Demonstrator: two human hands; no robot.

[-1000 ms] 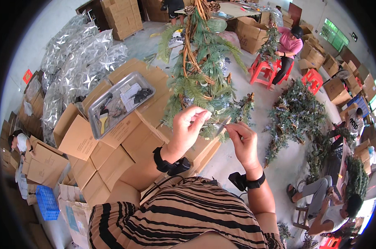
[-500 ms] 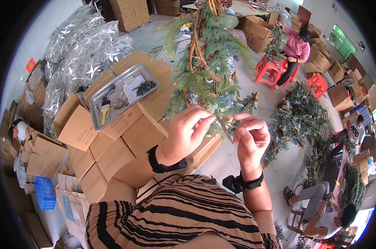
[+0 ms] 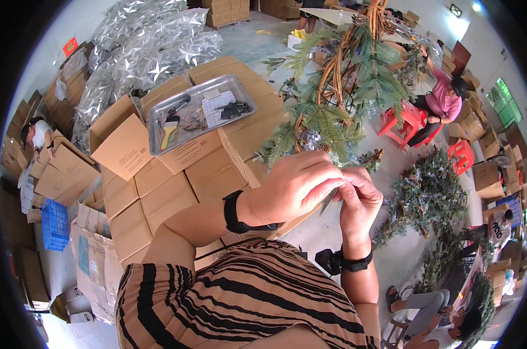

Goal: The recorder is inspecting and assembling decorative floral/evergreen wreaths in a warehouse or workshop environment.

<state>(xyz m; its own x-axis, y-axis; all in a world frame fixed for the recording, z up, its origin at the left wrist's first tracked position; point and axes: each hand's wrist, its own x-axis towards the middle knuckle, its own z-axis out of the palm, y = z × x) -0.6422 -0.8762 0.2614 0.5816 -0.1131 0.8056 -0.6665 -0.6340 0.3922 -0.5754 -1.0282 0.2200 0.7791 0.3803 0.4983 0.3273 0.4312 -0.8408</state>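
Head view: your left grip (image 3: 295, 184) and right grip (image 3: 359, 205) meet, both pinching a thin, mostly hidden strip (image 3: 328, 202) between them; the green garland (image 3: 326, 121) hangs just beyond, the metal tray (image 3: 189, 134) leftward.

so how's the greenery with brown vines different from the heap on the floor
The vined greenery rises upright; the floor heap sprawls low. The vined greenery shows thick brown stems and long fronds; the floor heap shows mostly small, dense leaves. Both mix green foliage with bluish bits.
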